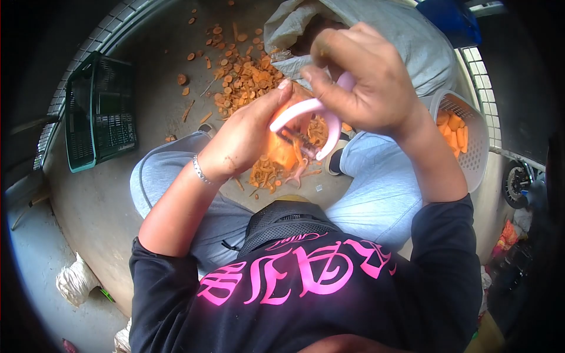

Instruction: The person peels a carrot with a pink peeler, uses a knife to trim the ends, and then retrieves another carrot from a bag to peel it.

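Note:
Wrapped round a large orange carrot [283,152] is my left hand [250,132], with a chain bracelet at its wrist. My right hand [362,82] is closed on the handle of a pink peeler [331,120]. The peeler's head lies against or just over the carrot, and a strip of peel hangs by its blade. Part of the carrot is hidden by my left fingers and the peeler. Below them, orange peelings [265,176] are heaped on the floor between my legs.
Many carrot slices and scraps [250,76] are scattered ahead. A grey sack [406,47] lies open at upper right. By my right leg stands a pale perforated basket [474,150] holding peeled carrots [453,132]. A dark green crate [100,112] is at left.

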Demonstrator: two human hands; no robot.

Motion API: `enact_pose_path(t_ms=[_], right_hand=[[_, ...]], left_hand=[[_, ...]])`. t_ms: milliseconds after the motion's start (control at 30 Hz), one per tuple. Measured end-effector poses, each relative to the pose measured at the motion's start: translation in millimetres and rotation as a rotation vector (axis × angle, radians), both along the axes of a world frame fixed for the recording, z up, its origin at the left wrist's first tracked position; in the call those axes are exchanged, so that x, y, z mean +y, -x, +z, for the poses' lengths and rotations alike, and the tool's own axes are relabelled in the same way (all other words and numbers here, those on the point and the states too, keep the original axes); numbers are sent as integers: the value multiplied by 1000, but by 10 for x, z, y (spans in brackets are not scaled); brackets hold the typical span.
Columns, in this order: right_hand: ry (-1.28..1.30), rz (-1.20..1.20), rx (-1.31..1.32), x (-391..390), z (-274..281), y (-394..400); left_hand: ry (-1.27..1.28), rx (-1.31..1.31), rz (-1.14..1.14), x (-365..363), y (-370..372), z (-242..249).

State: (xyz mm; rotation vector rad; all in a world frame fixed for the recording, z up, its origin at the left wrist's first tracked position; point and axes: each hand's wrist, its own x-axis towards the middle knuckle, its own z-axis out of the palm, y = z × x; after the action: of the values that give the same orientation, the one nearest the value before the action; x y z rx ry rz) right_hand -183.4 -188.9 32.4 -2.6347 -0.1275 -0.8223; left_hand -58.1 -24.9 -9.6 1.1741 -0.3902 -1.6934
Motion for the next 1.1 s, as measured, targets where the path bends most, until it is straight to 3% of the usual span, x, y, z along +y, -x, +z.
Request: enact_pose_path(t_ms=[100,200,300,333,433,467,600,800,900,1000,1100], right_hand=[[210,-203,25,-284,37,23],[-74,-294,-82,-460,-76,26],[-326,-402,171,-100,175,99],[-312,-297,71,-27,112,84],[-30,-62,-31,29,71,71],[-34,-58,-29,68,52,71],[-26,-54,-21,152,-2,69],[-9,-61,4,144,-30,55],[-18,-74,37,136,-59,48],[-30,-56,28,135,-101,32],[-61,-28,25,110,-191,-7]], left_hand=[[54,-9,-40,45,23,73],[66,88,-110,44,-33,41],[-13,150,-124,-34,-67,41],[-8,161,-27,-46,-5,71],[99,344,-138,-64,-117,16],[43,319,6,-62,-57,-45],[138,530,29,-59,-35,-65],[-80,132,126,-88,83,114],[-46,34,69,-51,7,-61],[-75,40,97,-70,71,100],[135,-369,-23,-21,-4,-103]])
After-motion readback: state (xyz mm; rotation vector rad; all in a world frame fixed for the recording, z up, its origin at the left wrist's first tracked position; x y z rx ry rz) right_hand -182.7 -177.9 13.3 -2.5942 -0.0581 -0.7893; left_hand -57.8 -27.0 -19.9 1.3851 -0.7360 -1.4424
